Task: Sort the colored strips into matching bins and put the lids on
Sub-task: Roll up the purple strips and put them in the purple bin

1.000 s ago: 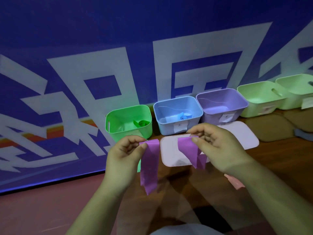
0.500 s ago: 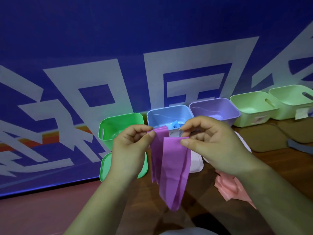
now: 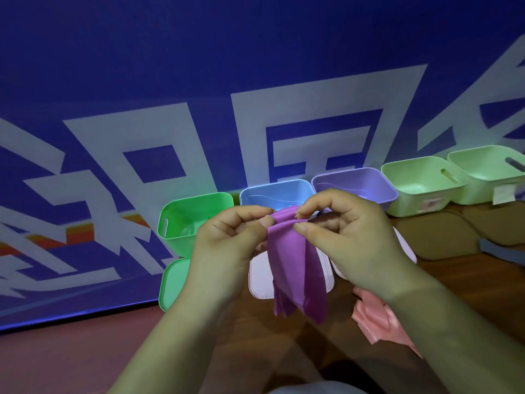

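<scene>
Both hands hold a purple strip [image 3: 295,268] folded over at its top, its ends hanging down above the table. My left hand [image 3: 230,245] pinches the fold from the left and my right hand [image 3: 346,237] pinches it from the right, fingertips almost meeting. Behind the hands stand a bright green bin [image 3: 184,220], a blue bin [image 3: 272,191] and a purple bin [image 3: 355,186] in a row. A green lid [image 3: 173,282] lies in front of the green bin, and a pale lid [image 3: 261,280] lies under the strip. A pink strip [image 3: 375,317] lies crumpled by my right wrist.
Two pale green bins [image 3: 417,186] [image 3: 488,172] continue the row to the right. Brown lids or mats [image 3: 437,237] lie in front of them on the wooden table. A blue banner with white shapes [image 3: 255,109] rises right behind the bins.
My hands have come together, folding the purple strip double so its ends hang side by side. The view has tilted up slightly, bringing the green lid and the pink strip into sight.
</scene>
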Demonstrator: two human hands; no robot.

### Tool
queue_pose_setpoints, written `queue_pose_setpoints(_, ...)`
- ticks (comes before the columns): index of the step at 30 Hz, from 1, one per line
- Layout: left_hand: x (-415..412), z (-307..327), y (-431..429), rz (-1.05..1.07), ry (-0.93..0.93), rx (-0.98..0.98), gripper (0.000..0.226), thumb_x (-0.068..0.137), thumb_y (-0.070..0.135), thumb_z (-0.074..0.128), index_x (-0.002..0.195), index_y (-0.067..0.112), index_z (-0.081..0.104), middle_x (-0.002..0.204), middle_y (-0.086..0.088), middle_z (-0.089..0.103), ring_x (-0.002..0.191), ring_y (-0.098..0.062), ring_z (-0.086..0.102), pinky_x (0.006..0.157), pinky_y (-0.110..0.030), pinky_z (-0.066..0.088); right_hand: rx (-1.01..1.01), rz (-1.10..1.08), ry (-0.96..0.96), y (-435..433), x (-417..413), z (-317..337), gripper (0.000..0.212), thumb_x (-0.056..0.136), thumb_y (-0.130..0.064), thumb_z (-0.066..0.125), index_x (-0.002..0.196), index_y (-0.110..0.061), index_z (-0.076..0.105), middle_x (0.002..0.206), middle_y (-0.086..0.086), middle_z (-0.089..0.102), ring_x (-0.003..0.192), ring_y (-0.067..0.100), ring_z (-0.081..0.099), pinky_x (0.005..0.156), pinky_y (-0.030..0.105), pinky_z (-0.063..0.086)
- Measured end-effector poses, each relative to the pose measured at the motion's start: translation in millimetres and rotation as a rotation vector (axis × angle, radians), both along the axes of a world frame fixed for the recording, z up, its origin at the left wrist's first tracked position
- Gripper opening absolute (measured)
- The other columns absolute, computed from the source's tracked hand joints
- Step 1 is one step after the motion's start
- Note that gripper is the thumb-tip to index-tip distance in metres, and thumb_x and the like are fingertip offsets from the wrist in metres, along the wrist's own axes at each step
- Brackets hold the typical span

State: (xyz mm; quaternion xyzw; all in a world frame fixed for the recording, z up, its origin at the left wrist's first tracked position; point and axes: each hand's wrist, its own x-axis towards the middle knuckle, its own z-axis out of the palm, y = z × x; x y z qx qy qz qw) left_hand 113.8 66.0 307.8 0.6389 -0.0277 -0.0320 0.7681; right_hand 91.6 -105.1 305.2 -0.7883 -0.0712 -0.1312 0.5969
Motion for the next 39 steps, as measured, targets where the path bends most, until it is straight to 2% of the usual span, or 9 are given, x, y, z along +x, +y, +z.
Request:
queue_pose_setpoints(4, 0, -1, -1, -0.014, -0.014, 0.024, 0.013, 0.088, 0.0, 0.065, 0.088, 0.009, 0.074, 0.077, -0.005, 0.075, 0.062, -0.011, 0.067, 0.061, -0.021, 0.054, 0.005, -0.025, 0.011, 0, 2, -2, 0.027, 0.082, -0.011, 0.077, 0.087, -0.036, 0.068, 0.088, -0.011, 0.072, 0.079, 0.008, 0.073, 0.071, 0.019, 0.053)
queue_pose_setpoints(8, 0, -3, 0, -0.023, -0.038, 0.062, 0.015, 0.089, 0.001, 0.063, 0.087, 0.011, 0.074, 0.079, -0.004, 0.075, 0.068, -0.013, 0.069, 0.064, -0.021, 0.055, 0.024, -0.027, 0.024, 1, 3, -3, 0.023, 0.085, -0.009, 0.075, 0.083, -0.031, 0.068, 0.074, -0.015, 0.07, 0.062, 0.004, 0.067, 0.063, 0.013, 0.048)
queue_pose_setpoints(13, 1, -5, 2, -0.032, -0.042, 0.055, 0.013, 0.088, 0.001, 0.064, 0.088, 0.009, 0.074, 0.076, -0.005, 0.074, 0.066, -0.013, 0.067, 0.065, -0.022, 0.055, 0.03, -0.023, 0.029, 4, 5, -5, 0.025, 0.086, -0.01, 0.074, 0.087, -0.035, 0.067, 0.08, -0.01, 0.072, 0.069, 0.009, 0.072, 0.067, 0.025, 0.056)
queue_pose_setpoints(16, 4, -7, 4, -0.032, -0.046, 0.045, 0.013, 0.088, 0.001, 0.064, 0.087, 0.009, 0.074, 0.077, -0.006, 0.074, 0.066, -0.013, 0.067, 0.066, -0.023, 0.055, 0.036, -0.033, 0.033, 5, 7, -7, 0.026, 0.086, -0.01, 0.074, 0.087, -0.035, 0.066, 0.079, -0.011, 0.072, 0.066, 0.008, 0.07, 0.065, 0.022, 0.052)
queue_pose_setpoints(19, 3, -7, 6, -0.06, -0.077, 0.037, 0.006, 0.081, 0.01, 0.075, 0.085, 0.014, 0.076, 0.082, -0.007, 0.075, 0.073, -0.015, 0.07, 0.07, -0.025, 0.057, 0.023, -0.056, 0.035, 7, 9, -8, 0.025, 0.086, -0.01, 0.074, 0.089, -0.033, 0.066, 0.083, -0.009, 0.072, 0.068, 0.011, 0.071, 0.07, 0.028, 0.056)
queue_pose_setpoints(22, 3, -10, 6, -0.041, -0.139, 0.108, 0.019, 0.072, 0.009, 0.078, 0.09, 0.01, 0.074, 0.082, -0.005, 0.076, 0.077, -0.013, 0.071, 0.072, -0.022, 0.057, 0.014, -0.062, 0.042, 8, 11, -9, 0.023, 0.086, -0.011, 0.074, 0.091, -0.033, 0.065, 0.086, -0.007, 0.072, 0.072, 0.016, 0.073, 0.078, 0.037, 0.06)
queue_pose_setpoints(28, 10, -10, 6, 0.041, -0.163, 0.191, 0.014, 0.085, -0.003, 0.068, 0.091, 0.009, 0.073, 0.081, -0.004, 0.075, 0.074, -0.01, 0.069, 0.074, -0.026, 0.058, 0.1, -0.05, 0.126, 10, 12, -20, 0.028, 0.081, -0.014, 0.078, 0.092, -0.034, 0.062, 0.08, -0.015, 0.064, 0.065, 0.008, 0.068, 0.07, 0.023, 0.052)
queue_pose_setpoints(33, 15, -8, 8, 0.051, -0.179, 0.215, 0.017, 0.09, -0.004, 0.063, 0.093, 0.01, 0.073, 0.087, -0.007, 0.074, 0.082, -0.022, 0.068, 0.082, -0.047, 0.057, 0.17, -0.007, 0.242, 13, 7, -38, 0.039, 0.076, -0.009, 0.082, 0.098, -0.028, 0.055, 0.082, -0.005, 0.065, 0.066, 0.01, 0.067, 0.068, 0.024, 0.056)
queue_pose_setpoints(39, 19, -7, 7, 0.043, -0.163, 0.257, 0.021, 0.092, -0.004, 0.059, 0.092, 0.012, 0.073, 0.089, -0.004, 0.075, 0.083, -0.018, 0.068, 0.08, -0.042, 0.056, 0.224, 0.001, 0.278, 12, 10, -60, 0.034, 0.078, -0.008, 0.081, 0.095, -0.023, 0.055, 0.08, -0.001, 0.068, 0.071, 0.013, 0.066, 0.069, 0.026, 0.055)
